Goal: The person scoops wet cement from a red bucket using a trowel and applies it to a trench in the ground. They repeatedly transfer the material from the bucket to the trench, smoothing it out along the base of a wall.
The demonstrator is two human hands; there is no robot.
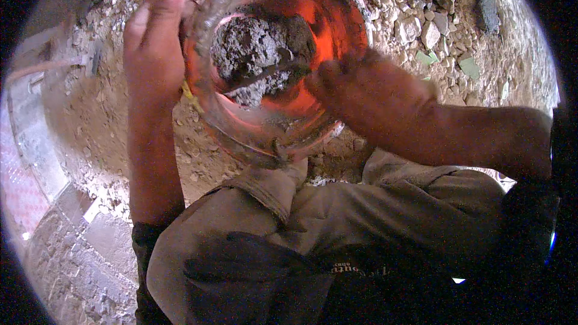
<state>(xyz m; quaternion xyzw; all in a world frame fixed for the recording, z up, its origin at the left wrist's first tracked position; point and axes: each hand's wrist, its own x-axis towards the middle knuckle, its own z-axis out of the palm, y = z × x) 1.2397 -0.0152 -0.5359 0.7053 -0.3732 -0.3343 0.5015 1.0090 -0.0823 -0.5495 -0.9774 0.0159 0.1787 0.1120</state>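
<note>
An orange bucket (352,15) is tipped so that its mouth faces me, its rim crusted with dried grey mortar. Lumpy grey mortar (251,42) lies inside at the bottom. My left hand (158,33) is closed on the bucket's left rim, thumb on the near side. Over the right part of the mouth, my right hand (361,87) is closed around the end of a thin, dark tool (265,76) that looks like a trowel. Its far end reaches into the mortar. The right hand is slightly blurred, and its grip on the handle is partly hidden.
My bent knees (241,204) are close below the bucket. Broken stones (430,33) and pale green tile pieces (468,67) lie on the ground to the right. Sandy soil (90,114) spreads to the left, beside a paved edge (39,138).
</note>
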